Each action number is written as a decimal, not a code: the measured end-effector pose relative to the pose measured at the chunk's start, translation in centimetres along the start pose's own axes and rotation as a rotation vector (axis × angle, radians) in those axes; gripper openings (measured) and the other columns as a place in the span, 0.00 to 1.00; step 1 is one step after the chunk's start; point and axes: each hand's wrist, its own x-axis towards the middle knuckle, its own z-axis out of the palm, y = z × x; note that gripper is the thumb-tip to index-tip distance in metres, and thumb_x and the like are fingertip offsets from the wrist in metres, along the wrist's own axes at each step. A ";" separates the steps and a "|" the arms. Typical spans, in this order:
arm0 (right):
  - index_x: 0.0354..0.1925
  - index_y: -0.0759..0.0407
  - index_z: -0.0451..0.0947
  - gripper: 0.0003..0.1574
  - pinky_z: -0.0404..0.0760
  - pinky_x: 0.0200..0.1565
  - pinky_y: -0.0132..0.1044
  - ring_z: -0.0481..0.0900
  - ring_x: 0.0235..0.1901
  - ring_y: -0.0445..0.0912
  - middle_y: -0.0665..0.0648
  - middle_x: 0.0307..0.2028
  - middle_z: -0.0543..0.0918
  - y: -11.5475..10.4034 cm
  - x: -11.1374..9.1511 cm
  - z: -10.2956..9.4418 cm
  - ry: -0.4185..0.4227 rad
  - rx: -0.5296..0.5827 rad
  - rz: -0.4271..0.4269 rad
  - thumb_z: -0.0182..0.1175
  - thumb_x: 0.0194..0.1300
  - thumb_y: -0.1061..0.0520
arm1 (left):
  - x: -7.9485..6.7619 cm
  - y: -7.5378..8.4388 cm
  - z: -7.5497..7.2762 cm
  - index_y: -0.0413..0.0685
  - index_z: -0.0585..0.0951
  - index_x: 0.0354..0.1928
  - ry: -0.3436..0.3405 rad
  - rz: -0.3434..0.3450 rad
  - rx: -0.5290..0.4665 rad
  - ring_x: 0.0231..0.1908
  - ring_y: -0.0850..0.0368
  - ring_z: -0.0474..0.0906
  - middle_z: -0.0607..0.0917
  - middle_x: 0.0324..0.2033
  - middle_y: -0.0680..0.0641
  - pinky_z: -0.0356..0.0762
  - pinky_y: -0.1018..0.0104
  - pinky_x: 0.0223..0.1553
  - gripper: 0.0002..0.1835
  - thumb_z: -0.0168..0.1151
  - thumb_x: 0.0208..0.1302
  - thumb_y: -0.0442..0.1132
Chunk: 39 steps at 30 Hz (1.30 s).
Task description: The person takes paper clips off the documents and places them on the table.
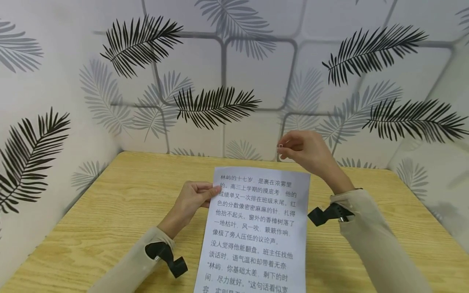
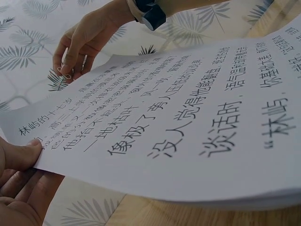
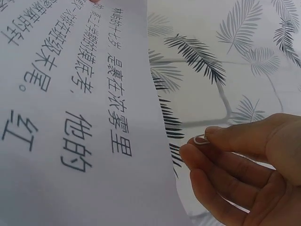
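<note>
Printed sheets of paper point(image 1: 256, 228), covered in large black Chinese characters, are held up in front of me above the table. My left hand point(image 1: 192, 199) pinches their upper left edge, thumb on the printed face and fingers behind. Along the lower edge in the left wrist view, the paper point(image 2: 188, 160) shows more than one layer. Beyond the top right corner, my right hand point(image 1: 305, 150) is raised, apart from the paper. Between its thumb and index finger it pinches a small paper clip point(image 3: 201, 140), partly hidden by the fingertips.
A light wood-grain table point(image 1: 121, 195) lies beneath the hands. Behind it rises a pale wall point(image 1: 256, 69) patterned with dark and grey leaves. Each wrist carries a black strap, such as the right wrist's strap point(image 1: 326, 213), over a beige sleeve point(image 1: 377, 240).
</note>
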 end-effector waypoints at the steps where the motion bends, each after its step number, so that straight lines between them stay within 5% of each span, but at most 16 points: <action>1: 0.41 0.63 0.82 0.07 0.83 0.40 0.45 0.86 0.32 0.49 0.60 0.33 0.87 0.1 -0.1 -0.1 0.001 -0.004 0.004 0.63 0.64 0.62 | 0.0 0.0 0.0 0.26 0.81 0.47 0.000 0.000 -0.001 0.32 0.52 0.87 0.87 0.36 0.37 0.84 0.63 0.37 0.15 0.62 0.66 0.34; 39: 0.42 0.64 0.81 0.09 0.81 0.36 0.49 0.86 0.31 0.49 0.60 0.33 0.87 5.6 -3.6 -2.0 0.014 -0.152 0.087 0.64 0.65 0.59 | 0.0 0.2 -0.2 0.28 0.82 0.47 0.012 0.007 -0.015 0.32 0.50 0.87 0.87 0.36 0.37 0.85 0.61 0.37 0.14 0.62 0.66 0.34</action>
